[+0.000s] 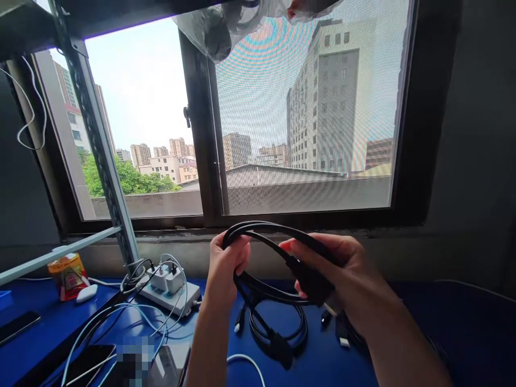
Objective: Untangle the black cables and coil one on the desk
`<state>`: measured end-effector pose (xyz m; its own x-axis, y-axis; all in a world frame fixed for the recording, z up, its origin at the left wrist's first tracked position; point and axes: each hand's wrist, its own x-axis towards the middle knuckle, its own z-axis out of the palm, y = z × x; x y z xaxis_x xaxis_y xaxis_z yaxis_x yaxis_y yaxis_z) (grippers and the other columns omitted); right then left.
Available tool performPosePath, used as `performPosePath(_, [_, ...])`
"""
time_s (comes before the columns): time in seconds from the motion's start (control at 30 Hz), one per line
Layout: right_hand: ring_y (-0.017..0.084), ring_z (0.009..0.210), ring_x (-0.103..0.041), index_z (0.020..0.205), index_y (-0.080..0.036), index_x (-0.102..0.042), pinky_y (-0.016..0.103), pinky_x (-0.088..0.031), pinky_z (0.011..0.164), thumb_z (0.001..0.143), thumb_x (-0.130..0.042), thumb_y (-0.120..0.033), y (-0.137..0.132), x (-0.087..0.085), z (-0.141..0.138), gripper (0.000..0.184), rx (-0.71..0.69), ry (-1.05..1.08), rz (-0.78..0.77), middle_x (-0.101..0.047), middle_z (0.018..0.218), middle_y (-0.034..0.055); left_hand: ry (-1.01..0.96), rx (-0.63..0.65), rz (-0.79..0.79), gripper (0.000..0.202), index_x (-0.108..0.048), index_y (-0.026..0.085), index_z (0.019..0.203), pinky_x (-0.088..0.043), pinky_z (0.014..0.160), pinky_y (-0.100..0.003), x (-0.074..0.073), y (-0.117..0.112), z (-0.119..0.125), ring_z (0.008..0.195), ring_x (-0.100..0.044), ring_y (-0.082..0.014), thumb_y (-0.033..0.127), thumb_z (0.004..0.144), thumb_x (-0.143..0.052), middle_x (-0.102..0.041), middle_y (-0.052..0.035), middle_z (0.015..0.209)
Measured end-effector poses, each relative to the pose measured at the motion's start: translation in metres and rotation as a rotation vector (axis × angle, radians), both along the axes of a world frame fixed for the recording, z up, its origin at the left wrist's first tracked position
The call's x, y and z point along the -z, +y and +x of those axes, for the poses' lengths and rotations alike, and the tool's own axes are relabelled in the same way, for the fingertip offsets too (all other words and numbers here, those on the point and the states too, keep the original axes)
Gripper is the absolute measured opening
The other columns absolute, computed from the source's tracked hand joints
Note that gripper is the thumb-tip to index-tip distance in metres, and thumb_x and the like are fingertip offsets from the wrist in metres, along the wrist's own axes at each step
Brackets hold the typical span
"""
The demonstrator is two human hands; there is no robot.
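Both my hands hold a coiled black cable (266, 234) up in front of the window. My left hand (226, 266) is closed round the left bend of the coil. My right hand (342, 269) grips the right side, with its fingers wrapped over the cable's thick black plug (312, 282). Below the hands, another black cable coil (278, 328) with small connectors lies on the blue table (403, 312).
A white power strip (171, 293) with two white chargers and light cables sits left of my hands. Phones (18, 325) lie at the left and near edge. An orange tin (66, 274) and a metal rack post (100, 145) stand at the far left.
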<state>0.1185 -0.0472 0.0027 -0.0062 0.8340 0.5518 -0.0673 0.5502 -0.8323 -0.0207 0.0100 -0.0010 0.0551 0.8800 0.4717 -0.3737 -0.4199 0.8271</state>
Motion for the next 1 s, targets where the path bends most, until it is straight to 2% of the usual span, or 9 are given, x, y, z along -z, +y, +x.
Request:
performPosePath(0.1, [0.009,0.036,-0.050,0.078,-0.023,-0.075,0.019,-0.041,0.035,0.070,-0.070,-0.044,-0.006,-0.001,-0.004,0.024,-0.034,-0.025,0.051,-0.061,0.050,-0.0011,-0.001,0.029,-0.001,0.050,-0.027,0.021,0.036,-0.009,0.037,-0.024,0.003,0.001,0.006,0.033,-0.015,-0.0025,0.043,0.057,-0.067,-0.016,0.0079,0.035])
performPosePath(0.2, [0.013,0.048,-0.061,0.085,-0.023,-0.074,0.021,-0.050,0.046,0.072,-0.069,-0.034,0.001,0.002,-0.007,0.017,0.264,-0.115,0.155,-0.066,0.057,-0.0010,0.035,0.006,-0.044,0.050,-0.025,0.022,0.036,-0.010,0.037,-0.024,0.004,0.004,0.008,0.033,-0.017,-0.0025,0.041,0.058,-0.065,-0.017,0.0076,0.035])
performPosePath(0.27, [0.016,0.067,-0.068,0.096,-0.024,-0.072,0.024,-0.055,0.057,0.073,-0.069,-0.031,0.009,0.005,-0.007,0.024,0.510,-0.192,0.289,-0.072,0.075,0.0005,0.061,-0.014,-0.093,0.046,-0.026,0.022,0.038,-0.008,0.037,-0.024,0.004,0.006,0.007,0.033,-0.016,-0.0021,0.039,0.056,-0.066,-0.018,0.0084,0.036])
performPosePath(0.33, [0.017,0.084,-0.068,0.108,-0.025,-0.067,0.026,-0.057,0.066,0.074,-0.070,-0.030,0.015,0.008,-0.007,0.035,0.630,-0.269,0.448,-0.072,0.095,0.0013,0.090,-0.020,-0.133,0.043,-0.028,0.022,0.040,-0.007,0.036,-0.023,0.003,0.007,0.006,0.032,-0.016,-0.0018,0.038,0.054,-0.066,-0.019,0.0089,0.037])
performPosePath(0.43, [0.014,0.089,-0.066,0.110,-0.026,-0.063,0.023,-0.056,0.066,0.078,-0.069,-0.029,0.018,0.009,-0.005,0.033,0.654,-0.307,0.645,-0.069,0.103,0.0007,0.132,-0.006,-0.179,0.042,-0.029,0.022,0.041,-0.007,0.036,-0.023,0.003,0.007,0.004,0.031,-0.017,-0.0017,0.039,0.056,-0.064,-0.019,0.0090,0.037])
performPosePath(0.57, [0.012,0.087,-0.066,0.095,-0.023,-0.067,0.020,-0.055,0.069,0.078,-0.070,-0.020,0.019,0.007,0.000,0.017,0.715,-0.355,0.791,-0.069,0.096,0.0010,0.179,0.048,-0.200,0.042,-0.029,0.021,0.042,-0.009,0.035,-0.022,0.003,0.006,0.004,0.029,-0.018,-0.0011,0.041,0.058,-0.063,-0.018,0.0093,0.036])
performPosePath(0.8, [0.010,0.076,-0.066,0.090,-0.020,-0.070,0.020,-0.056,0.069,0.080,-0.067,-0.016,0.028,0.008,0.014,0.012,0.701,-0.316,0.757,-0.069,0.088,-0.0001,0.290,0.262,-0.167,0.056,-0.024,0.020,0.043,-0.012,0.035,-0.021,0.006,0.009,0.011,0.026,-0.024,-0.0012,0.054,0.059,-0.065,-0.020,0.0093,0.034])
performPosePath(0.93, [0.010,0.076,-0.066,0.084,-0.021,-0.069,0.019,-0.055,0.069,0.079,-0.068,-0.014,0.023,0.007,0.019,0.009,0.798,-0.365,0.811,-0.070,0.085,-0.0016,0.294,0.354,-0.234,0.048,-0.037,0.020,0.052,-0.032,0.041,-0.020,0.010,0.011,0.021,0.035,-0.045,-0.0085,0.060,0.058,-0.063,-0.033,0.0075,0.037])
performPosePath(1.0, [0.011,0.078,-0.067,0.082,-0.022,-0.068,0.020,-0.055,0.070,0.079,-0.068,-0.013,0.019,0.006,0.020,0.009,0.849,-0.370,0.843,-0.070,0.085,-0.0019,0.343,0.284,-0.207,0.043,-0.045,0.019,0.058,-0.043,0.055,-0.023,0.012,0.012,0.022,0.050,-0.056,-0.0130,0.059,0.062,-0.061,-0.044,0.0040,0.043])
